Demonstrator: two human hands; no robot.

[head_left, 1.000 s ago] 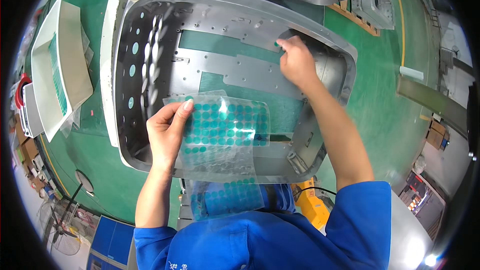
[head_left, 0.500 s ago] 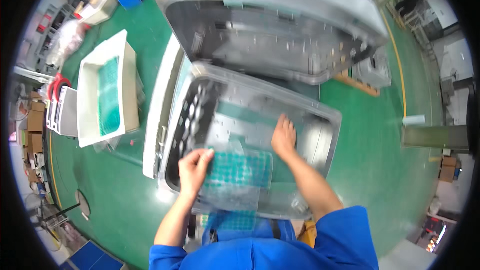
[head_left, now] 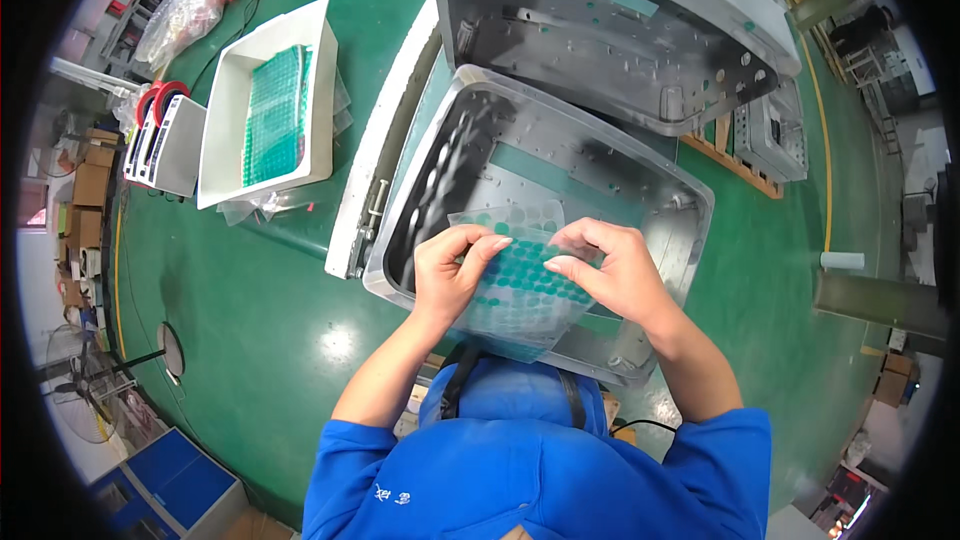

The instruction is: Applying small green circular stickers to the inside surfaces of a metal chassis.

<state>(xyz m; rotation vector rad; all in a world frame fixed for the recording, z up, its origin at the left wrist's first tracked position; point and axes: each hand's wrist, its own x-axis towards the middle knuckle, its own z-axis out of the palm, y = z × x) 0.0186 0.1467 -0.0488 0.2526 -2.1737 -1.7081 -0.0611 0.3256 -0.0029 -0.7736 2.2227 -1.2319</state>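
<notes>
A clear sheet of round green stickers (head_left: 520, 275) is held over the near side of a grey rectangular casing (head_left: 585, 125). My left hand (head_left: 450, 270) pinches the sheet's left edge between thumb and fingers. On the right edge are the bent thumb and fingers of my right hand (head_left: 625, 275), closed on the sheet; whether they hold a single sticker cannot be seen. Part of the casing's near wall is hidden behind the sheet and my hands. Behind it a second, similar grey casing (head_left: 600, 30) stands tilted up, with small holes and studs inside.
To the left, a white bin (head_left: 325, 130) holds more green sticker sheets (head_left: 275, 120). A thick white board edge (head_left: 375, 170) runs beside the casing. A fan (head_left: 170, 350) stands at lower left, near blue boxes (head_left: 185, 475). Grey parts rest on a wooden pallet (head_left: 735, 165) at back right.
My right hand has come from inside the casing to the sheet's right edge. My left hand has raised the sheet and turned it. The view has shifted, and the bin now appears higher.
</notes>
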